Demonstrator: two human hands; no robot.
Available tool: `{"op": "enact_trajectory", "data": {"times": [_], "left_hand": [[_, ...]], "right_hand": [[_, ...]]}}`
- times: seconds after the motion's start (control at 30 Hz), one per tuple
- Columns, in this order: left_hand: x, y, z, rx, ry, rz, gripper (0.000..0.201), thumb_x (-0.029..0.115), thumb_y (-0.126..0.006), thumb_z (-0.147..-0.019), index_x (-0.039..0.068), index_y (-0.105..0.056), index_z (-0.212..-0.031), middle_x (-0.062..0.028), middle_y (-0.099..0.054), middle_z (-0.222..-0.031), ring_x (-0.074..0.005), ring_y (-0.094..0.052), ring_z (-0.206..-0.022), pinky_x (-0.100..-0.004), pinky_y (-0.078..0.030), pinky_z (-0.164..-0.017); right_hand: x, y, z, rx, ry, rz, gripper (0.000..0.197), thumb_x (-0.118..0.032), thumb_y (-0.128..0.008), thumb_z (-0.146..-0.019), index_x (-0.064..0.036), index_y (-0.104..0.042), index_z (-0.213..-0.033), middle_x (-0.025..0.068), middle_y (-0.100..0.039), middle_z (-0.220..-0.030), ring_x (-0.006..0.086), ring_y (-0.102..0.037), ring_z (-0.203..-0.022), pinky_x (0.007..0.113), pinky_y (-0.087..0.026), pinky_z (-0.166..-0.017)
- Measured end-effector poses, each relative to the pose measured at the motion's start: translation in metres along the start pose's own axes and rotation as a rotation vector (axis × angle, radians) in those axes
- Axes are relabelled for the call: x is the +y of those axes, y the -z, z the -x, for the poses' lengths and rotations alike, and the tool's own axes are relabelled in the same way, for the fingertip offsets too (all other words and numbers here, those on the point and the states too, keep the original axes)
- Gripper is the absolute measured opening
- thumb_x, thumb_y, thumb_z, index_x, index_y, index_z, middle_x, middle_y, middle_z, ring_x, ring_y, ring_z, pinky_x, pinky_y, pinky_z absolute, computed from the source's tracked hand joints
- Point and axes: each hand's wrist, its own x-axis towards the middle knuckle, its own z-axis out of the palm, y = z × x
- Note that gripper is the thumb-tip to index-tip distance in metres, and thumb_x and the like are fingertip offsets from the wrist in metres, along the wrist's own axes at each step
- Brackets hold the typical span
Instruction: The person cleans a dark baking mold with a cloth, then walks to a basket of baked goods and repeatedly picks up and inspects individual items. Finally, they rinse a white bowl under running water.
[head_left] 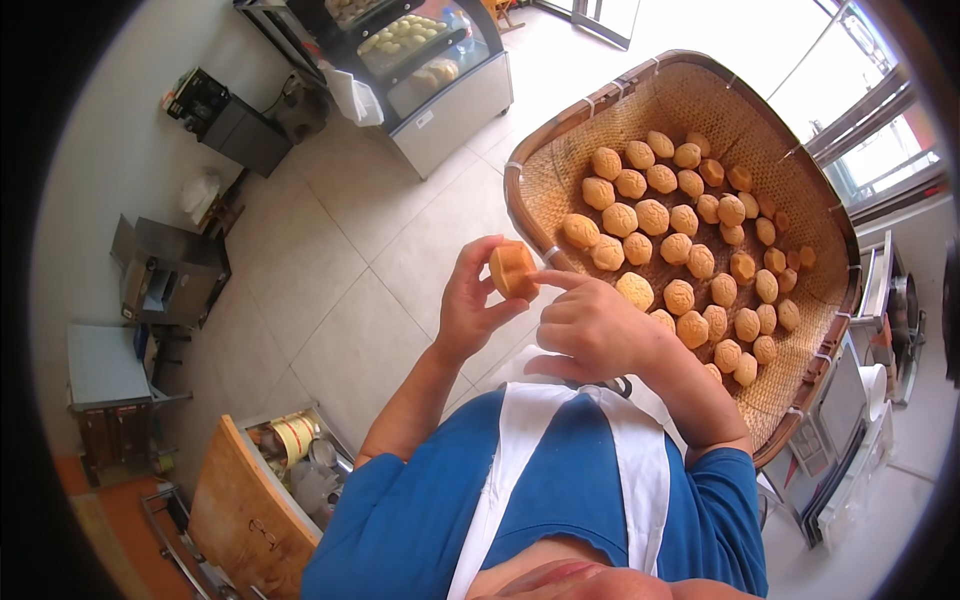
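Observation:
Between the thumb and fingers of my left hand (466,308) is a small golden-brown molded cake (511,268), held up on its side with its smooth fluted edge showing. My right hand (592,325) has its index finger stretched out, the tip touching or nearly touching the cake's right side. The other right fingers are curled in and the thumb stands apart below them; nothing shows in that hand. Just beyond it, to the right, is a large woven bamboo basket (545,160) with many similar round cakes (652,217), most with a patterned top facing up.
A display case (455,120) with pale rolls inside stands at the far side. At the lower left is a wooden cabinet (235,495) with an open compartment of jars. Dark appliances (245,135) line the left wall. A rack with trays (845,440) is at the right.

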Motion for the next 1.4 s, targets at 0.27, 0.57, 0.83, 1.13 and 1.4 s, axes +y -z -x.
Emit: {"op": "enact_trajectory", "data": {"times": [0.27,0.57,0.83,1.13,1.4], "left_hand": [[0.002,-0.001,-0.001,-0.039,-0.069,-0.114,0.071,0.001,-0.078,-0.073,0.01,-0.04,-0.132,-0.0076,-0.041,-0.13,-0.0203,-0.046,-0.122,-0.0371,-0.048,-0.097],[0.0,-0.002,-0.003,-0.054,-0.087,-0.126,0.073,-0.003,-0.077,-0.071,0.011,-0.041,-0.133,-0.0082,-0.038,-0.132,-0.0213,-0.043,-0.125,-0.0375,-0.047,-0.098],[0.006,-0.006,-0.007,-0.142,-0.133,-0.003,0.075,-0.016,-0.068,-0.068,0.011,-0.041,-0.133,-0.0098,-0.037,-0.136,-0.0222,-0.038,-0.129,-0.0364,-0.039,-0.104],[0.004,0.0,-0.006,-0.144,-0.157,-0.082,0.072,-0.016,-0.068,-0.069,0.012,-0.044,-0.13,-0.0094,-0.036,-0.137,-0.0234,-0.038,-0.13,-0.0356,-0.042,-0.102],[0.002,0.001,-0.008,-0.137,-0.139,-0.049,0.073,-0.017,-0.067,-0.069,0.011,-0.043,-0.132,-0.0099,-0.036,-0.138,-0.0227,-0.039,-0.13,-0.0357,-0.043,-0.102]], "right_hand": [[-0.002,0.001,0.003,0.035,0.003,0.042,0.033,-0.026,-0.071,-0.081,-0.0057,-0.053,-0.061,0.0067,-0.052,-0.056,0.0279,-0.058,-0.059,0.046,-0.043,-0.1],[-0.003,0.001,0.009,0.022,-0.028,-0.012,0.031,-0.024,-0.073,-0.08,-0.007,-0.053,-0.062,0.0052,-0.051,-0.057,0.027,-0.059,-0.06,0.049,-0.04,-0.103],[0.004,0.001,0.005,0.127,-0.034,-0.124,0.03,-0.024,-0.075,-0.079,-0.0074,-0.055,-0.064,0.0048,-0.054,-0.06,0.0259,-0.058,-0.061,0.052,-0.035,-0.106],[0.0,0.002,0.002,0.116,-0.039,-0.186,0.032,-0.028,-0.074,-0.08,-0.007,-0.056,-0.065,0.0057,-0.053,-0.06,0.0285,-0.059,-0.062,0.052,-0.034,-0.108],[-0.001,-0.003,0.0,0.09,0.012,-0.275,0.029,-0.025,-0.075,-0.079,-0.0078,-0.056,-0.066,0.0062,-0.054,-0.062,0.0279,-0.059,-0.062,0.051,-0.035,-0.106]]}}
